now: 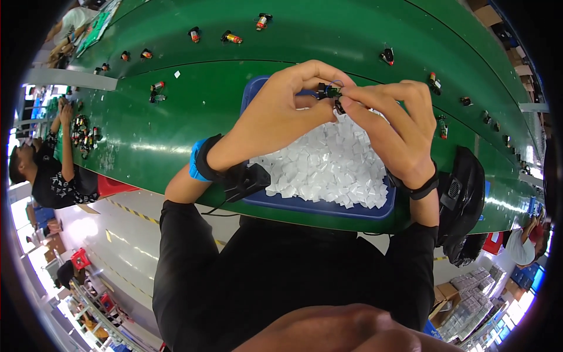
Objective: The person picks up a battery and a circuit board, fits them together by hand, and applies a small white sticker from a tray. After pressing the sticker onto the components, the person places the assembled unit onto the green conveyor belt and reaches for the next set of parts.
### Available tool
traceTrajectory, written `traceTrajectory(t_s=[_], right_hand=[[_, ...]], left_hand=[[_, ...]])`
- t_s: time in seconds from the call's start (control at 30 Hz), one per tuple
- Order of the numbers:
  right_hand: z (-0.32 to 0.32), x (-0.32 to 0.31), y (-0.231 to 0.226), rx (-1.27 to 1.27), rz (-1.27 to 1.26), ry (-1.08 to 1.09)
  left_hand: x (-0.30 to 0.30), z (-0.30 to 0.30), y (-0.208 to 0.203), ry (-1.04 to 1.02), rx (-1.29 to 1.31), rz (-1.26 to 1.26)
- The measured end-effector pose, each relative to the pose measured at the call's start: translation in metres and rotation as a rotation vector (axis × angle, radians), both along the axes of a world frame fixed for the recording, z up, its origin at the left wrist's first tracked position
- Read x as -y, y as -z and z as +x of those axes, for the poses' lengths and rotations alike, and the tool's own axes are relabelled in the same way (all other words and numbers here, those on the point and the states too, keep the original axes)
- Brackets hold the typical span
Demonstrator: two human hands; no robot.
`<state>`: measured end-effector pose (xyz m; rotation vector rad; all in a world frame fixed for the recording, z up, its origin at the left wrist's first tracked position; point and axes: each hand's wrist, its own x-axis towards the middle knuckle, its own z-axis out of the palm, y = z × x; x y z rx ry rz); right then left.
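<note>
Over a blue tray, both hands meet at a small black part with a green circuit board and thin wires. My left hand is closed, with the part between its thumb and fingers. My right hand pinches the part's right side with thumb and fingertips. Fingers cover some of it, so its full shape is hidden. Beneath the hands, the tray holds a heap of small white squarish pieces. A blue and black band circles my left wrist, and a black band my right.
Small red-and-black assemblies lie spaced along the green table. A black device with a cable sits by the tray's left corner; a black plastic bag stands at the right. Another person works at the left beside a pile of assemblies.
</note>
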<state>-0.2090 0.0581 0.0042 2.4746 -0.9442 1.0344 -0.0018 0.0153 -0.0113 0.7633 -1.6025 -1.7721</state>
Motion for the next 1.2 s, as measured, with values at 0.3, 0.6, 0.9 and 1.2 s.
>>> traceTrajectory(t_s=[0.3, 0.6, 0.9, 1.2], right_hand=[[-0.011, 0.003, -0.008, 0.06, 0.222, -0.058], [-0.022, 0.01, 0.002, 0.308, 0.662, -0.139], [-0.007, 0.0, -0.001, 0.254, 0.318, -0.038], [-0.001, 0.004, 0.007, -0.024, 0.012, -0.018]], left_hand=[[0.001, -0.001, 0.003, -0.054, 0.021, -0.199], [-0.004, -0.004, 0.008, 0.114, 0.237, -0.297], [0.008, 0.002, -0.005, 0.004, 0.126, -0.027], [0.007, -0.005, 0.007, 0.014, -0.023, 0.106]])
